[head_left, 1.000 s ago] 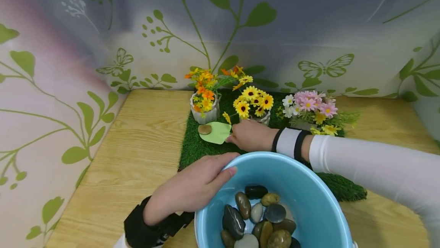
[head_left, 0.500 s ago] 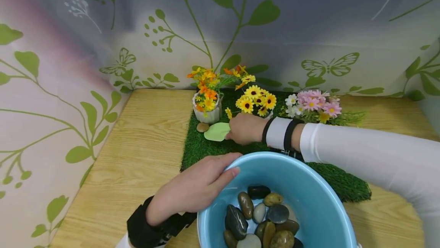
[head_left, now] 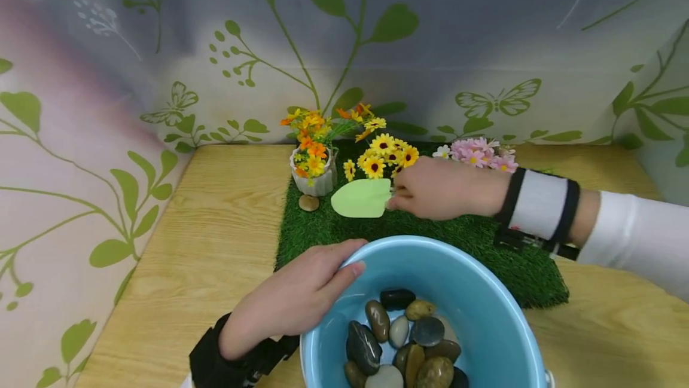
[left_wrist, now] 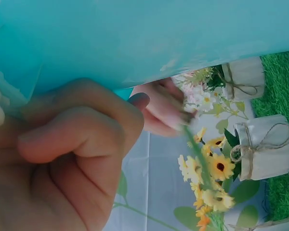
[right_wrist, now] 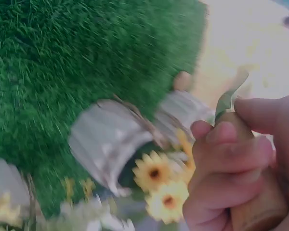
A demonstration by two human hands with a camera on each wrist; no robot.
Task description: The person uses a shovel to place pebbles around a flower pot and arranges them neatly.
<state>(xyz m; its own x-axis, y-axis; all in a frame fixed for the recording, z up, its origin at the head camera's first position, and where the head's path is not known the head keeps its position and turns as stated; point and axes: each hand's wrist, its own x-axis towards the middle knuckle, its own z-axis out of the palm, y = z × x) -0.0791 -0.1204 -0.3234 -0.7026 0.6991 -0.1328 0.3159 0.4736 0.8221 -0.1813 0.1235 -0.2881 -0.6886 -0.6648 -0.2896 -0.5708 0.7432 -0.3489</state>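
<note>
— Moved: broad-bladed, pale green trowel point(head_left: 360, 198), drawn rightward, away from one smooth, oval brown stone point(head_left: 309, 202). Stone formerly overlapping the blade's far end; now apart from it, lying on the green artificial-grass mat point(head_left: 293, 232), just beside the whitish ribbed pot point(head_left: 316, 185) of orange and yellow flowers.

— Grip, right hand point(head_left: 452, 188)?

— Closed round the tan wooden handle point(right_wrist: 260, 211). Blade bare of stones, raised clear of the mat, in front of the dark-centred yellow flowers point(head_left: 383, 146).

— Grip, left hand point(head_left: 296, 289)?

— Clasped on the rim of the glossy, light blue round bucket point(head_left: 484, 292), thumb lapped inside. Contents: assorted smooth stones point(head_left: 363, 346), black, brown, grey and tan.

— Step in hand?

— By judgement: laying of one stone complete; withdrawal of trowel under way, likely bound for the bucket.

— Next move, requirements?

— Probably: passage over the rim without brushing the flowers; blade tipped down, worked beneath another stone, then levelled against rolling. Also advisable: bucket held steady throughout.
</note>
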